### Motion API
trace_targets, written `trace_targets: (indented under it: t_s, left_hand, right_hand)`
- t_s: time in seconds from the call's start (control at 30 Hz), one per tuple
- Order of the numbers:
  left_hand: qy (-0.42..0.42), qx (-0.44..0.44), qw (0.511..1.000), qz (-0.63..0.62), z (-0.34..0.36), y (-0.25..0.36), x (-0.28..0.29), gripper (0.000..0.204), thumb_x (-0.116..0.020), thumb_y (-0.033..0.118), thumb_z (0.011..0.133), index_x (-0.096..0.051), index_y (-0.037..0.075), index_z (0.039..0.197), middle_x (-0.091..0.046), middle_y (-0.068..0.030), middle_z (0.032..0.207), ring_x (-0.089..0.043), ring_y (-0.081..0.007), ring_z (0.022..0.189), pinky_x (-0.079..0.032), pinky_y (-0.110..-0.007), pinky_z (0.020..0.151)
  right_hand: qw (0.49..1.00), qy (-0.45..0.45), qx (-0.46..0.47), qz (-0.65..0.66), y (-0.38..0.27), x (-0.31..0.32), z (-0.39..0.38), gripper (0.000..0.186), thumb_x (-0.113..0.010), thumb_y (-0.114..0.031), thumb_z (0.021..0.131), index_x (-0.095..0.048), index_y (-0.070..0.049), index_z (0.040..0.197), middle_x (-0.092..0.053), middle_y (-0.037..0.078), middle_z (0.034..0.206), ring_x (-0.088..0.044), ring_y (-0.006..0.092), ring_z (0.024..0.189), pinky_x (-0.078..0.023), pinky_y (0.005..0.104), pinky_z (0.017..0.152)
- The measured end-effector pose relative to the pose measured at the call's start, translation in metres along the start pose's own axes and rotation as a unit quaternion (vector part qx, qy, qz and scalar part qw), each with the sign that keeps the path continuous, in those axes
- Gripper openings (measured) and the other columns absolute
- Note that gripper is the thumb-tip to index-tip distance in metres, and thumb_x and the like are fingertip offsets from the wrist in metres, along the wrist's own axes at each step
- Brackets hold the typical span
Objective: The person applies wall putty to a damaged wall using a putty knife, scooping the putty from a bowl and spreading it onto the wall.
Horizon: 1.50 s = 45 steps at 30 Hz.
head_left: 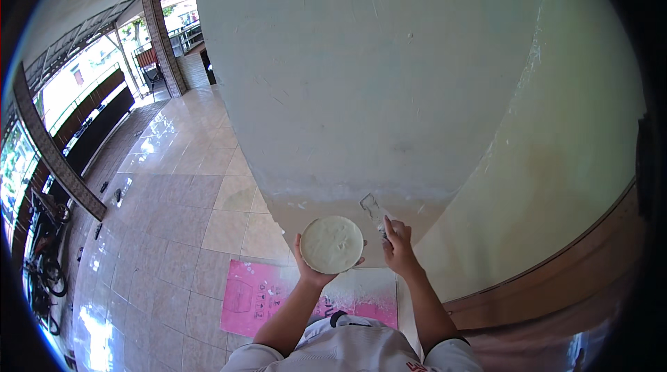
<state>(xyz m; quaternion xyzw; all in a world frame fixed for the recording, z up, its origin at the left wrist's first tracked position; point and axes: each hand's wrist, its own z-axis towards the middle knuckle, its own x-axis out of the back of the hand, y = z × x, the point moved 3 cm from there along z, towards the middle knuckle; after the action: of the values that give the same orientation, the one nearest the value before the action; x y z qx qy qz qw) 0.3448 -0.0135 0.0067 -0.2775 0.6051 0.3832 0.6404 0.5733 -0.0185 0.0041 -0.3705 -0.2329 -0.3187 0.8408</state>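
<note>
Below you, pink sheet (251,295) on tiled floor (187,219); your left hand (310,268) clamps round putty-filled tub (331,244) from beneath; your right hand (397,247) grips putty knife (374,211), blade against pale wall (389,94) low down

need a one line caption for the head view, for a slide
Left hand holds a round tub of pale filler while the right hand presses a scraper against the wall corner, above a pink sheet.
</note>
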Motion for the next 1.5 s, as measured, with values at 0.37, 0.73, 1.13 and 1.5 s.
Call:
trace_targets:
  t_s: [0.37,0.73,1.13,1.5]
  left_hand:
    - [0.004,-0.074,0.997,-0.003,-0.058,0.084,0.003,0.104,-0.054,0.082,0.085,-0.033,0.017,0.163,-0.033,-0.0261,0.164,-0.027,-0.0635,0.147,-0.038,-0.084,0.104]
    - [-0.004,-0.072,0.996,0.050,-0.081,0.158,-0.013,0.104,-0.052,0.083,0.086,-0.035,0.014,0.161,-0.036,-0.0279,0.160,-0.034,-0.0622,0.144,-0.045,-0.081,0.099]
    - [0.011,-0.039,0.998,0.039,-0.090,0.192,-0.010,0.097,-0.049,0.083,0.088,-0.037,0.020,0.161,-0.035,-0.0238,0.163,-0.032,-0.0625,0.145,-0.042,-0.083,0.100]
    - [0.031,-0.032,0.998,0.036,-0.104,0.213,0.004,0.100,-0.050,0.084,0.086,-0.034,0.021,0.162,-0.031,-0.0239,0.165,-0.028,-0.0624,0.147,-0.039,-0.083,0.103]
  right_hand:
    - [0.992,0.030,-0.079,-0.099,0.032,-0.147,0.026,0.084,-0.070,-0.001,0.089,-0.036,-0.015,0.164,-0.057,0.018,0.123,-0.055,0.0375,0.102,-0.051,0.0466,0.088]
    - [0.973,0.059,-0.131,-0.179,0.050,-0.199,0.020,0.085,-0.070,0.001,0.087,-0.035,-0.010,0.164,-0.055,0.021,0.129,-0.054,0.0410,0.104,-0.049,0.0507,0.091]
    - [0.964,0.159,-0.175,-0.125,0.058,-0.204,0.024,0.088,-0.069,0.003,0.088,-0.033,-0.014,0.166,-0.057,0.019,0.127,-0.056,0.0393,0.104,-0.049,0.0493,0.090]
    - [0.953,0.249,-0.130,-0.110,0.038,-0.193,0.053,0.089,-0.070,0.004,0.087,-0.033,-0.013,0.166,-0.057,0.021,0.130,-0.058,0.0395,0.104,-0.049,0.0491,0.088]
